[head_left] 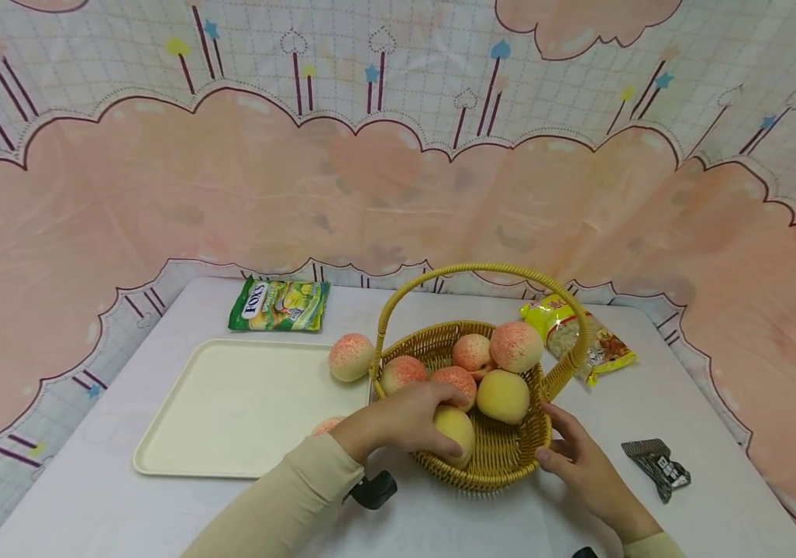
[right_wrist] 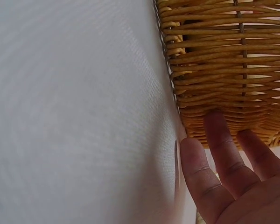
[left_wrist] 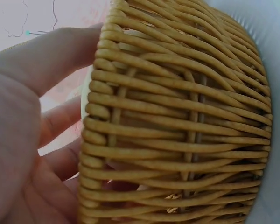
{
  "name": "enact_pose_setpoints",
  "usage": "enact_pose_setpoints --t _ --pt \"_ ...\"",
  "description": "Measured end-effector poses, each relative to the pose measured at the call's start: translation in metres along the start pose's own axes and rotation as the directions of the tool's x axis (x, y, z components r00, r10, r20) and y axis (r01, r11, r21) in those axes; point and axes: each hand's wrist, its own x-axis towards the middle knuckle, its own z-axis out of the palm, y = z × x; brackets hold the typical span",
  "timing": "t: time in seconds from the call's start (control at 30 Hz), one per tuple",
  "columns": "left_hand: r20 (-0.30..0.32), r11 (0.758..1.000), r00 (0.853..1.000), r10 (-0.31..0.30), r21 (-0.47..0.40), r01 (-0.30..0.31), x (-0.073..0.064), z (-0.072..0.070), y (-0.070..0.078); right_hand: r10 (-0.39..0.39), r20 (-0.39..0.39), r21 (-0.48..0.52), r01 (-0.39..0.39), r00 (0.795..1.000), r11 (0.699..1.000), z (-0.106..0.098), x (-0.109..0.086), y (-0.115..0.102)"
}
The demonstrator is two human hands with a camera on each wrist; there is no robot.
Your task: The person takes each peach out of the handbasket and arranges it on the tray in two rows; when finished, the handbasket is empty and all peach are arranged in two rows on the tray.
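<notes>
My left hand (head_left: 415, 418) reaches over the near left rim of the wicker basket (head_left: 495, 477) and grips a yellow peach (head_left: 455, 438) between thumb and fingers. In the left wrist view, the basket's woven wall (left_wrist: 177, 126) hides most of that peach. Against the basket's right side rests my right hand (head_left: 582, 469), its thumb and index fingertip at the rim. The right wrist view shows its other fingers (right_wrist: 219, 149) nearly straight along the outer wall. Inside the basket lie another yellow peach (head_left: 503, 396) and several pink-speckled peaches (head_left: 516, 346).
A cream tray (head_left: 251, 411) lies left of the basket. One pink peach (head_left: 351, 357) sits by its right edge; another (head_left: 328, 425) is partly behind my left forearm. A green candy bag (head_left: 279, 304), a yellow snack bag (head_left: 596, 345) and a black packet (head_left: 657, 465) lie around.
</notes>
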Motion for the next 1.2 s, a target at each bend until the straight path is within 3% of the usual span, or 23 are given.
enact_pose_setpoints --t 0.43,0.8,1.2 --pt "-0.026 0.992 0.993 0.111 -0.05 -0.112 -0.002 0.0 -0.005 -0.003 -0.005 -0.003 0.003 1.0 1.0 0.0 0.001 0.001" --pt "-0.024 0.997 0.999 0.048 -0.062 -0.049 -0.002 0.0 -0.004 -0.015 -0.01 -0.009 0.015 1.0 1.0 -0.001 0.002 0.0" --pt "0.031 0.997 0.997 0.071 -0.019 -0.07 0.009 0.006 0.002 0.0 -0.002 0.02 0.0 1.0 1.0 0.0 0.001 0.003"
